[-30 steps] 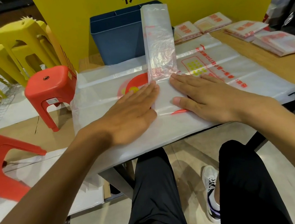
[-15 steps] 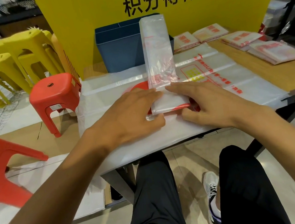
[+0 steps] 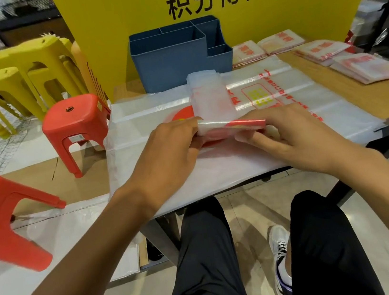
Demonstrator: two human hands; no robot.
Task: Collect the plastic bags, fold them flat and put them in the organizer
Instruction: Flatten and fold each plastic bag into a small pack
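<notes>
two hands at work on one item. your left hand (image 3: 164, 151) grips the left end of the folded plastic bag strip (image 3: 209, 100), fingers curled round its near fold. your right hand (image 3: 294, 138) holds the right end, fingertips tucked under the fold and thumb side against it; whether those fingers are pressed together you cannot tell, since the plastic hides them.

item: the strip, clear with red print, narrow, runs away from you across the table; its near end is doubled over and raised between your hands, its far end lies flat just short of the organizer (image 3: 175, 55).

item: organizer, blue, several compartments, upright at the back of the wooden table (image 3: 381, 96), against the yellow board (image 3: 119, 12).

item: large clear bags (image 3: 306, 96), spread flat under the strip, covering most of the tabletop and hanging over its left edge.

item: folded bag packs (image 3: 367, 70), several, on the bare wood to your right, well apart from your hands.

item: red stool (image 3: 74, 119) left of the table; second red stool (image 3: 0, 212) nearer, tipped; yellow stools (image 3: 18, 72) stacked behind.
</notes>
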